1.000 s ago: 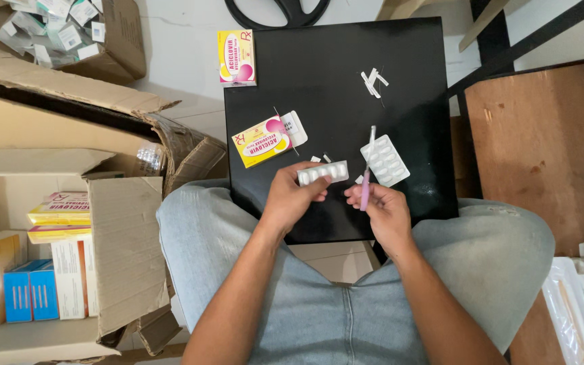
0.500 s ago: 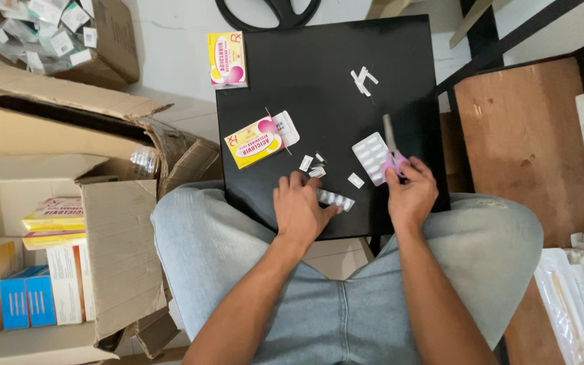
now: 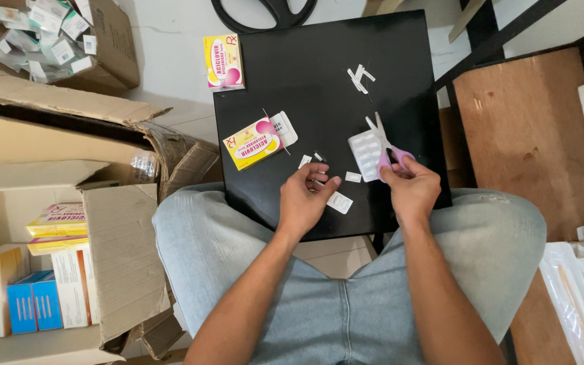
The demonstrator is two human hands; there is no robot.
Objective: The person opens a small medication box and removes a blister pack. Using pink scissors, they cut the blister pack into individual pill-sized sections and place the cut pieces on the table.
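Head view, present moment: a seated person in light jeans supports a black board (image 3: 373, 74) across the lap; the right hand (image 3: 410, 186) is closed round the pink handles of a pair of scissors (image 3: 383, 142), blades pointing up and away and lying over a white blister strip (image 3: 363, 154) on the board; the left hand (image 3: 309, 199) rests with fingers curled, fingertips touching a small cut blister piece (image 3: 339, 202) at the near edge, though whether it pinches the piece or only presses it cannot be told; further cut scraps (image 3: 353, 177) lie between the hands, and more white offcuts (image 3: 359, 76) lie well apart towards the far edge; a yellow-and-pink medicine carton (image 3: 253, 143) with a foil strip protruding lies to the left on the board, and a second carton (image 3: 224, 61) overhangs the far left corner; open cardboard boxes (image 3: 103, 223) of stocked packets stand on the floor at the left.

Head view, earlier: one second ago both hands held a strip raised between them, the scissors applied to it; half a second ago the hands had parted and lowered; now the scissors rest on the board, and the pieces lie separated, which suggests that a cut has been completed.
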